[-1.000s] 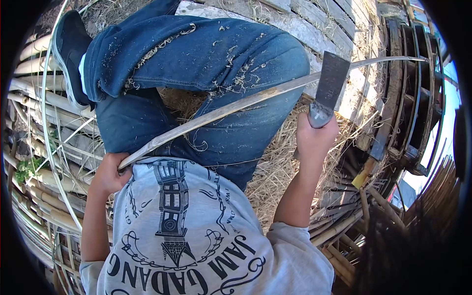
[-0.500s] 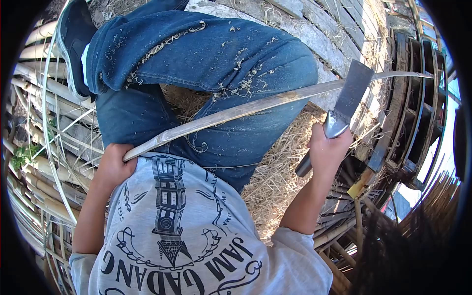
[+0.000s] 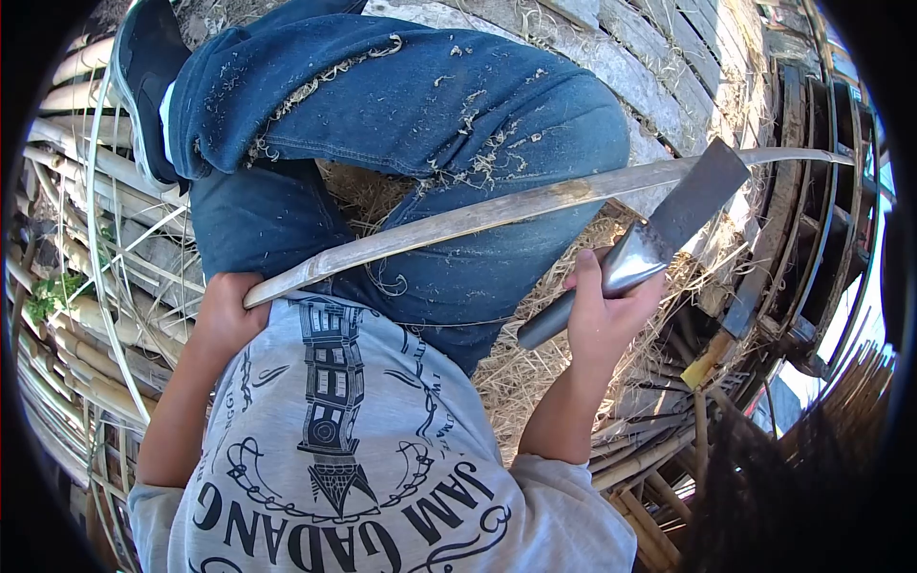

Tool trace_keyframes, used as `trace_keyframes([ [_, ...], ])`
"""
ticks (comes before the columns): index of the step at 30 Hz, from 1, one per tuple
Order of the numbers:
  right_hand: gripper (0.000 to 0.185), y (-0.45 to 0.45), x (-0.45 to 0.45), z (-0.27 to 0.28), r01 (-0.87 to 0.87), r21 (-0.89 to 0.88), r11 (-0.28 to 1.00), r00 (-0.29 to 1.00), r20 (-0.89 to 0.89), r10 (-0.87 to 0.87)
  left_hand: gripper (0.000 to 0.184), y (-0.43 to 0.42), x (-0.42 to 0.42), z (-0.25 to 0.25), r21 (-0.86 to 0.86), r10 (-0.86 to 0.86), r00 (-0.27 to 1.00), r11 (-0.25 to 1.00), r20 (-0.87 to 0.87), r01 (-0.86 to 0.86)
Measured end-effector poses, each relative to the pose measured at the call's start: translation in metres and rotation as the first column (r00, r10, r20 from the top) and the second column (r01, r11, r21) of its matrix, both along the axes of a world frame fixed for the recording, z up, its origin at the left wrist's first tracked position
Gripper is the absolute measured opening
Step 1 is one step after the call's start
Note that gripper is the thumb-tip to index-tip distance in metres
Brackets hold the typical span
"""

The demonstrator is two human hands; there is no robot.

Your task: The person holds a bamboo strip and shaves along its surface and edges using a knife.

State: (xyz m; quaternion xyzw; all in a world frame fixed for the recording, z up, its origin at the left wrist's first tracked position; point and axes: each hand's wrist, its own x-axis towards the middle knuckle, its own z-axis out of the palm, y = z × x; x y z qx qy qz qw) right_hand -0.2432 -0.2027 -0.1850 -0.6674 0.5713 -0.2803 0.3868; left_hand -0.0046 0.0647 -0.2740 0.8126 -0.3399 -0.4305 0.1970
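Observation:
A long, slightly bowed bamboo strip (image 3: 449, 224) slants across my jeans from my waist to the far right. My left hand (image 3: 232, 307) is closed round its near end, against my shirt. In my right hand (image 3: 613, 320) is a machete (image 3: 690, 202) with a short, broad, square-ended blade, a shiny metal collar and a dark handle. My thumb lies along the handle near the collar. The blade points up and right and overlaps the strip in view; whether the two touch I cannot tell. My palm and some fingers are hidden behind the machete.
Pale shavings cling to my jeans (image 3: 401, 124) and straw-like shavings (image 3: 521, 377) cover the ground between my body and right arm. Bamboo poles (image 3: 105, 329) lie on the left. Wooden planks (image 3: 640, 72) are ahead, with a slatted wooden structure (image 3: 798, 201) at right.
The machete has tilted further to the right, and my right hand has shifted slightly left and down, its grip turned with the thumb now showing. My left hand and the strip have barely moved.

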Motion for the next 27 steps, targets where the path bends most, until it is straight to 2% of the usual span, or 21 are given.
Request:
trace_keyframes([
  [2,0.027,0.016,-0.001,0.001,-0.099,-0.006,0.995,0.983,0.155,0.098,0.013,-0.001,0.0,0.004,0.006,-0.015,1.0,1.0,-0.016,0.015],
  [4,0.028,0.027,-0.004,-0.003,-0.234,-0.17,0.957,0.971,0.01,0.239,0.013,0.001,0.0,0.007,0.005,-0.018,1.0,1.0,-0.019,0.018],
  [6,0.024,0.027,0.001,0.006,-0.431,-0.164,0.887,0.892,-0.226,0.392,0.013,-0.003,0.0,0.014,-0.01,-0.044,0.999,0.999,-0.029,0.044],
  [7,0.023,0.024,0.005,0.001,-0.482,-0.264,0.836,0.874,-0.212,0.437,0.013,-0.01,-0.001,0.025,0.002,-0.035,0.999,0.999,-0.02,0.035],
  [8,0.023,0.024,0.005,0.001,-0.469,-0.272,0.84,0.88,-0.221,0.42,0.013,-0.016,-0.002,0.035,0.011,-0.027,1.0,1.0,-0.011,0.027],
  [10,0.022,0.022,0.004,0.004,-0.562,-0.178,0.808,0.81,-0.318,0.494,0.012,-0.025,-0.006,0.051,-0.047,-0.048,0.999,0.998,0.012,0.049],
  [12,0.018,0.016,0.003,0.008,-0.526,-0.177,0.832,0.829,-0.324,0.455,0.01,-0.034,-0.011,0.07,-0.033,-0.076,0.994,0.996,0.082,0.079],
  [14,0.014,0.008,0.001,0.009,-0.46,-0.068,0.886,0.804,-0.455,0.382,0.009,-0.036,-0.013,0.081,-0.038,-0.101,0.991,0.994,0.089,0.104],
  [16,0.01,-0.017,-0.012,0.006,-0.434,-0.1,0.895,0.797,-0.507,0.33,0.009,-0.033,-0.014,0.087,-0.021,-0.1,0.991,0.995,0.088,0.102],
  [18,0.008,-0.043,-0.029,0.002,-0.128,-0.007,0.992,0.787,-0.609,0.097,0.008,-0.031,-0.018,0.092,-0.024,-0.095,0.993,0.995,0.075,0.097],
  [22,0.011,-0.028,-0.014,0.012,-0.216,0.014,0.976,0.759,-0.626,0.177,0.007,-0.03,-0.022,0.09,-0.043,-0.104,0.992,0.993,0.071,0.107],
  [24,0.016,-0.013,-0.002,0.004,-0.523,-0.108,0.845,0.737,-0.556,0.385,0.007,-0.028,-0.024,0.085,-0.047,-0.095,0.995,0.994,0.023,0.096],
  [27,0.018,-0.032,-0.001,-0.004,-0.49,-0.149,0.859,0.764,-0.547,0.341,0.008,-0.031,-0.03,0.089,-0.033,-0.068,0.995,0.997,-0.071,0.066],
])
